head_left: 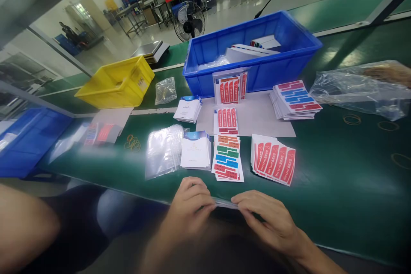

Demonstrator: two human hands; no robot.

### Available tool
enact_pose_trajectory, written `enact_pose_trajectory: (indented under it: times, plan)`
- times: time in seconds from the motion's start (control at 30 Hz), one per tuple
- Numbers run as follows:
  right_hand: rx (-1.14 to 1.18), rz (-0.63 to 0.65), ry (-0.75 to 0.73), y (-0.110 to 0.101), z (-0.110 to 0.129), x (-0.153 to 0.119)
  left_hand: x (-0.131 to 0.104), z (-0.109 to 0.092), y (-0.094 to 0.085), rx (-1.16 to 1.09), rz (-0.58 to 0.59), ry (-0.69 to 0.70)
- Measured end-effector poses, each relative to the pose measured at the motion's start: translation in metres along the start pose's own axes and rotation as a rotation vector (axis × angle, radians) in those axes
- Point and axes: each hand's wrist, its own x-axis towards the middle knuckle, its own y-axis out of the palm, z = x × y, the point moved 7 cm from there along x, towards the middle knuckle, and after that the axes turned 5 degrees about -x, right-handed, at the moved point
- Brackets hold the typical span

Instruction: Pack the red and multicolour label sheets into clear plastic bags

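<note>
**Bright bins, striped stickers on green**

The worktop (337, 171) is dark green. One bin (272, 72) is blue, another bin (115, 83) yellow. The sticker stack (273, 159) is red with white lettering; the striped sheets (227, 157) run orange, green, blue and red. The booklets (195, 150) are white, topped blue.

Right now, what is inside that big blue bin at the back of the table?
The blue bin holds white boxes and crumpled clear plastic. Its front wall hides whatever lies lower down.
</note>
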Motion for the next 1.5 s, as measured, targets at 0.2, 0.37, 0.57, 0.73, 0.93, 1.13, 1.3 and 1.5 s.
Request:
enact_pose_trajectory:
  times: [0.2,0.37,0.57,0.73,0.93,1.13,1.3,1.5]
  plan:
    - [0.013,0.066,0.018,0.002,-0.007,0.003,0.002,0.007,0.005,-0.112,0.013,-0.105]
    - [0.019,0.148,0.017,0.012,-0.01,0.012,0.003,0.015,0.006,-0.127,0.039,-0.143]
    - [0.068,0.151,0.002,0.016,-0.006,0.015,0.006,0.012,0.005,-0.173,0.057,-0.075]
    - [0.132,0.163,0.066,0.016,-0.006,0.023,0.005,0.014,0.006,-0.255,0.064,-0.127]
    - [0.114,0.273,0.102,0.025,-0.013,0.03,0.004,0.027,0.007,-0.284,0.087,-0.239]
    - [0.08,0.318,0.126,0.028,-0.014,0.036,-0.001,0.034,0.0,-0.284,0.07,-0.228]
    - [0.208,0.555,0.317,0.013,-0.044,0.067,0.0,0.035,-0.009,-0.339,0.012,-0.254]
    - [-0.574,0.51,0.566,-0.043,-0.188,0.14,0.008,0.043,-0.019,-0.261,-0.016,-0.164]
